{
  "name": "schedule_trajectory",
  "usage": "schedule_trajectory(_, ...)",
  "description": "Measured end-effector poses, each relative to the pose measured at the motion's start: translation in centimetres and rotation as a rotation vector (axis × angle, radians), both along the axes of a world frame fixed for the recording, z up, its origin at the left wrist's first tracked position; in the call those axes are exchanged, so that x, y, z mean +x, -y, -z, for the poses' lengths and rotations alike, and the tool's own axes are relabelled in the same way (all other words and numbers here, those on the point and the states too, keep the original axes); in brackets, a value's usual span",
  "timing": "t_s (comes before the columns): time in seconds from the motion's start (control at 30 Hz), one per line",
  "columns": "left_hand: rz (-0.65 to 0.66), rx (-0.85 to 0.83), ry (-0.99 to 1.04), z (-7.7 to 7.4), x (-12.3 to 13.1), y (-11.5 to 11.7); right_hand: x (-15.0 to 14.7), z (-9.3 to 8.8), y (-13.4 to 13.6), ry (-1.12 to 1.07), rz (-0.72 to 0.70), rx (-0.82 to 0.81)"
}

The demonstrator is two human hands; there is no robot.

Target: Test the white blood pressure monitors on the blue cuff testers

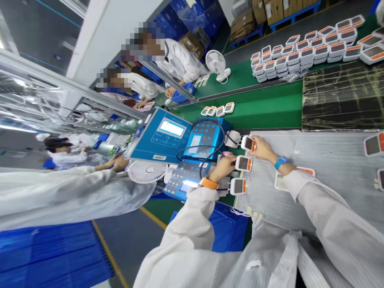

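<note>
My left hand (222, 168), with an orange watch band at its wrist, has its fingers closed on the edge of a white device (243, 163) with a dark screen and orange strip. Just above, my right hand (261, 149), wearing a blue watch, grips the orange side of another such device (249, 143), whose far side meets a white plug or cable. A third device (238, 186) lies nearest my body, a cable at its left side. Beneath my right forearm, a further device (282, 182) is partly hidden on the grey mat (324, 150).
Blue test instruments (166, 134) with black cables stand left of my hands. A dark taped slab (343, 98) lies beyond the mat. Stacked devices (306, 54) fill the far bench near a white fan (216, 62). Another person's sleeve (75, 196) reaches in from the left.
</note>
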State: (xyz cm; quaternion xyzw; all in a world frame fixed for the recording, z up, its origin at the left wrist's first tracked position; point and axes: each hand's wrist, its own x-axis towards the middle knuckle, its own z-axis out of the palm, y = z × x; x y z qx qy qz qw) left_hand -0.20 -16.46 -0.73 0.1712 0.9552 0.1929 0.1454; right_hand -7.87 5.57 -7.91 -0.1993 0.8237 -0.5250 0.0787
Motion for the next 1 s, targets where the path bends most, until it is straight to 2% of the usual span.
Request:
schedule_trajectory(0.2,-0.007,-0.036,-0.065,0.9,0.0,0.0,0.5,-0.7,-1.3,0.068,-0.009,0.014)
schedule_trajectory(0.4,-0.026,-0.057,-0.086,2.0,0.1,0.4,3.1,-1.6,-2.5,0.023,-0.098,0.041)
schedule_trajectory(0.53,-0.031,-0.082,-0.109,2.3,0.3,0.4,5.8,-2.2,-0.9,-0.023,-0.131,0.080)
schedule_trajectory(0.73,-0.035,-0.114,-0.133,2.6,0.3,-0.8,8.4,-2.5,2.4,-0.049,-0.048,0.153)
schedule_trajectory(0.8,0.001,-0.089,-0.119,2.0,0.3,-0.8,8.5,-2.5,2.1,-0.071,-0.082,0.131)
schedule_trajectory(0.87,0.010,-0.027,-0.137,0.7,1.0,-0.1,8.4,-2.6,1.0,-0.059,-0.110,0.083)
schedule_trajectory(0.93,-0.045,0.026,-0.156,-1.0,2.6,1.1,8.5,-2.8,-0.6,-0.034,-0.110,0.018)
schedule_trajectory(1.0,-0.090,0.041,-0.060,-2.3,5.0,2.2,9.0,-3.0,-2.2,-0.015,-0.116,-0.034)
